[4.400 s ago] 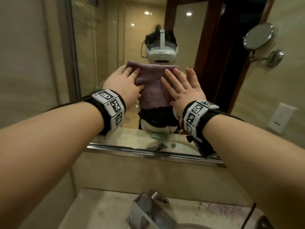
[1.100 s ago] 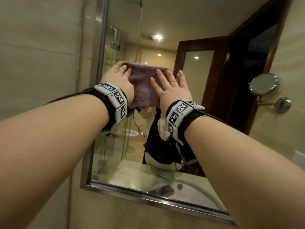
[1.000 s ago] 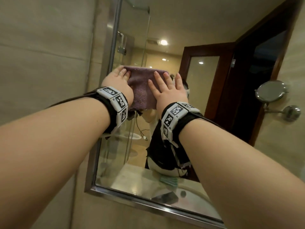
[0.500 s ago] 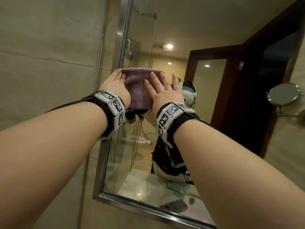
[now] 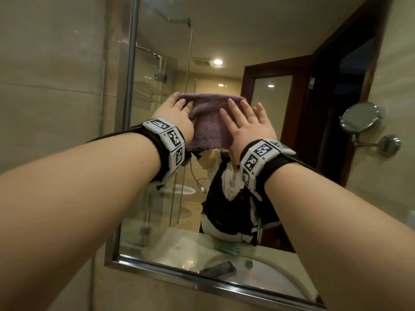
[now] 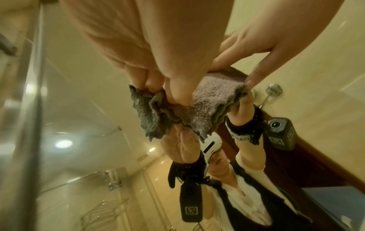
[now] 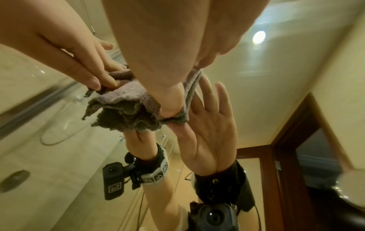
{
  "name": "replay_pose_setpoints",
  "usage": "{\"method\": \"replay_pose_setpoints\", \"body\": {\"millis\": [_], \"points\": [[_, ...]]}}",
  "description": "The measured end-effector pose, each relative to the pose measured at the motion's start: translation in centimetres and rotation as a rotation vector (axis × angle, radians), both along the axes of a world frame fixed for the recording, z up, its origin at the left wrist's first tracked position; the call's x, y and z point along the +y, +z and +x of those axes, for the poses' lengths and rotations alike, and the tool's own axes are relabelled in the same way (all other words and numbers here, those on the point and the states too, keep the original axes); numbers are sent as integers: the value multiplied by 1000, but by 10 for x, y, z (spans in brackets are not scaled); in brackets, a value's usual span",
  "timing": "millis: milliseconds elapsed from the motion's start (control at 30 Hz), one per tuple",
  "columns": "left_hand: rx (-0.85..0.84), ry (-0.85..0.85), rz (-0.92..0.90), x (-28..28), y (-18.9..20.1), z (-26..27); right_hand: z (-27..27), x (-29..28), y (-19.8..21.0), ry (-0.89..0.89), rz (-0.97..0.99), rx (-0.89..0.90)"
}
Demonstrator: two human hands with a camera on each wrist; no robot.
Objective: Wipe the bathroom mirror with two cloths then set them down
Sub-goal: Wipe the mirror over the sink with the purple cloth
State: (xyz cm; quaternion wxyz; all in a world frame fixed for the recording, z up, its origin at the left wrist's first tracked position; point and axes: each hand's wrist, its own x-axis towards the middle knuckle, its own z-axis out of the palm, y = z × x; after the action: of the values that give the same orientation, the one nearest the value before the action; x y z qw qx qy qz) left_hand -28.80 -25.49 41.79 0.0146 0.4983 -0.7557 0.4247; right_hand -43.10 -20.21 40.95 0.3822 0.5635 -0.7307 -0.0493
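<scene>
A purple cloth (image 5: 208,122) lies flat against the bathroom mirror (image 5: 157,221), high up and near its left side. In the left wrist view a grey cloth (image 6: 146,115) shows layered under the purple cloth (image 6: 213,96). My left hand (image 5: 177,113) presses the cloths' left part with straight fingers. My right hand (image 5: 247,122) presses the right part, fingers spread flat. The right wrist view shows the bunched lower edges of the grey cloth (image 7: 126,120), with my right hand (image 7: 168,93) on top and my left hand (image 7: 79,62) beside it.
The mirror's metal frame (image 5: 179,274) runs along the bottom and up the left side (image 5: 132,63), next to a tiled wall. A round magnifying mirror (image 5: 360,117) sticks out from the right wall on an arm. The glass reflects a shower screen, a dark door and the basin.
Both hands slid the cloths up the mirror and left to its frame. In the last half second they have moved back to the right, away from the frame.
</scene>
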Motion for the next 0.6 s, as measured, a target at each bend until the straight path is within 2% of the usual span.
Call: {"method": "replay_pose_setpoints", "body": {"millis": [233, 600], "points": [[9, -132, -7, 41, 11, -75, -72, 52, 0, -110, -36, -21], [58, -185, -24, 92, 29, -163, -157, 106, 14, -137, -54, -124]]}}
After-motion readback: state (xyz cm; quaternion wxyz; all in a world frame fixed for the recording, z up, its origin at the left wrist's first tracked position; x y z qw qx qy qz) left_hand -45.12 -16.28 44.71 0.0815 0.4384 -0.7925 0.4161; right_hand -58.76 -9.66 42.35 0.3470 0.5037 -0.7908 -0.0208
